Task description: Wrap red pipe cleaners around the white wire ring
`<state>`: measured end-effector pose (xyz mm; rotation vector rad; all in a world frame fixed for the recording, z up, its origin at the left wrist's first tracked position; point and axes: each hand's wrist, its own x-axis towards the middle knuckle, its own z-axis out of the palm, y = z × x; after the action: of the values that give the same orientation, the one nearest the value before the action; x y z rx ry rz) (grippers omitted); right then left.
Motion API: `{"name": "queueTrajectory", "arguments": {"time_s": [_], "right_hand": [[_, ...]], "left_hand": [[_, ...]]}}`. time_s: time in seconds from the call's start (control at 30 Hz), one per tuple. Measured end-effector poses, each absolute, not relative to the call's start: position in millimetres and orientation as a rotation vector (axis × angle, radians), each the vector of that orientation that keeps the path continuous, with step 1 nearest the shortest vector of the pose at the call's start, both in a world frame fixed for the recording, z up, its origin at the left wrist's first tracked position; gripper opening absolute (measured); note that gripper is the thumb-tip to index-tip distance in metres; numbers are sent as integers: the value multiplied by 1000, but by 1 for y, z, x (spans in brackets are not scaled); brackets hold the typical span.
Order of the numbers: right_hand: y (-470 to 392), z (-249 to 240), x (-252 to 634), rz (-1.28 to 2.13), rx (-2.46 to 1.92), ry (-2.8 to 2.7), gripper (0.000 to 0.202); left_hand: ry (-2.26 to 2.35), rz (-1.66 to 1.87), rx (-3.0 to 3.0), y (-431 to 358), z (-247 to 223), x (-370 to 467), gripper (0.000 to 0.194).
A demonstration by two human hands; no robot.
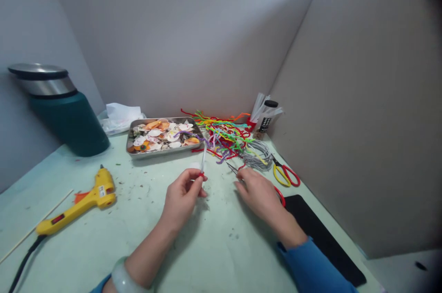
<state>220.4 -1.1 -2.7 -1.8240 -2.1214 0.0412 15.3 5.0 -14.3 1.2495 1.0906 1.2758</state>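
My left hand (184,194) is closed in a pinch around a thin whitish stick (204,157), held nearly upright, with something red, like yarn, wrapped at its lower end (201,175). Over a pair of scissors lies my right hand (257,192), fingers curled down. The scissors' metal blades (232,167) stick out ahead of the fingers, and a red handle (280,195) shows beyond the palm; the middle is hidden. A short bit of red yarn (241,167) shows at those fingertips. Behind both hands lies a heap of coloured yarn pieces (226,134).
A metal tray (162,154) of seashells stands at the back. On the left are a yellow glue gun (83,203), a thin wooden stick (41,221) and a teal bottle (72,120). Coiled grey wire (257,155), yellow-and-red scissors (286,175) and a black mat (321,238) lie right.
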Motion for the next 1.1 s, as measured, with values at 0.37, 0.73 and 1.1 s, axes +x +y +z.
{"name": "queueTrajectory", "arguments": {"time_s": [0.37,0.73,1.1], "right_hand": [[-21,-5,263,284,-2041,-2095,27],[-18,0,237,1515,-1147,-1381,61],[-19,-18,215,664,-1268,-1904,39]], "left_hand": [[1045,1352,1078,6,-2,11,23],[1051,1352,1043,8,2,8,22],[1046,1338,1017,9,-1,6,22]]}}
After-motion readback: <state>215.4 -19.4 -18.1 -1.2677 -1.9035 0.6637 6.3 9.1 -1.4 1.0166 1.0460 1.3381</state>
